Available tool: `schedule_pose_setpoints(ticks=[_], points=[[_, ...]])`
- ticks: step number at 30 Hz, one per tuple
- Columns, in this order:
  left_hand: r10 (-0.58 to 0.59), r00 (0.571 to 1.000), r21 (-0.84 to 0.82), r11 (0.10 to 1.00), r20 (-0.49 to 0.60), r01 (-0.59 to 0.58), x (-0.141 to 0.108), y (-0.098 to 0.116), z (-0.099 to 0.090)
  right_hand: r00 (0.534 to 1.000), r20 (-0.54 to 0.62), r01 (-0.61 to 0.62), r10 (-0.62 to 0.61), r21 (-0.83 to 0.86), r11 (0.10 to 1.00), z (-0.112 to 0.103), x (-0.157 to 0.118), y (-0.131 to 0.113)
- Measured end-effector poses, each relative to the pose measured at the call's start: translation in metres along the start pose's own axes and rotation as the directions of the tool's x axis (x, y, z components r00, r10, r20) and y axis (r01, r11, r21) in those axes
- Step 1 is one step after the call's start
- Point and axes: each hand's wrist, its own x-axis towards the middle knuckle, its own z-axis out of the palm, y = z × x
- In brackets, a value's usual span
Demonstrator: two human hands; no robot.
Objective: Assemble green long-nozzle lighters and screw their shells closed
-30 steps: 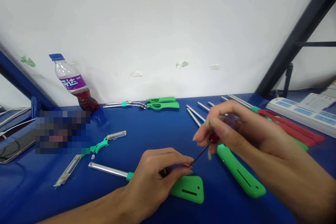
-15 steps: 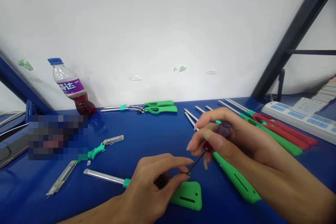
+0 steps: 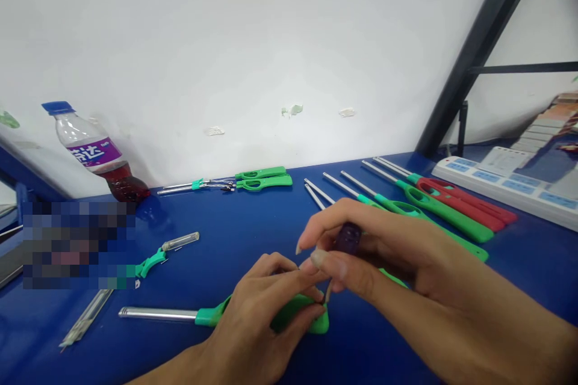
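Note:
A long-necked gas lighter (image 3: pixel 208 316), with a green handle and a metal tube pointing left, lies on the blue table. My left hand (image 3: pixel 253 319) is closed over its handle, thumb and index finger pinched near the butt end. In my right hand (image 3: pixel 406 271) is a screwdriver (image 3: pixel 348 237) with a dark purple-red handle. Its shaft is mostly hidden by my fingers, and its tip is down by the left fingertips at the handle's end. Whether a screw sits there I cannot make out.
More green lighters (image 3: pixel 442 207) and red lighters (image 3: pixel 469 201) lie to the right, beside a white power strip (image 3: pixel 510 186). Opened lighter parts (image 3: pixel 264 181) rest by the wall. A clear fuel tube (image 3: pixel 90 316) and green trigger (image 3: pixel 151 261) lie left, below a drink bottle (image 3: pixel 97 153).
The view has turned slightly right. My right hand has brought the screwdriver down and closer to my left hand, whose fingers now cover more of the lighter's handle end.

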Motion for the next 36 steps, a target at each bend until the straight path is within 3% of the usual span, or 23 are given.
schedule_pose_setpoints(ticks=[9,15,23,28,36], points=[[0.039,0.999,0.08,0.996,-0.006,-0.039,0.0,-0.001,0.004,0.991,0.114,-0.064,0.076,-0.104,0.993,0.009,0.0,0.005],[-0.047,0.995,-0.009,0.999,0.083,0.048,-0.001,-0.001,0.002,0.992,0.043,-0.108,0.119,-0.194,0.975,0.009,0.004,0.008],[-0.044,0.996,-0.055,0.997,0.079,0.049,-0.001,-0.002,-0.002,0.998,-0.046,0.02,-0.048,-0.492,0.87,-0.001,-0.012,0.022],[-0.023,0.997,-0.037,0.999,0.072,0.026,-0.002,0.0,-0.002,0.994,0.033,0.105,-0.102,-0.483,0.869,-0.011,-0.02,0.024],[0.002,0.998,-0.043,0.999,0.057,0.0,0.0,0.003,-0.003,0.984,-0.039,0.131,-0.172,-0.493,0.86,0.004,-0.007,0.005]])
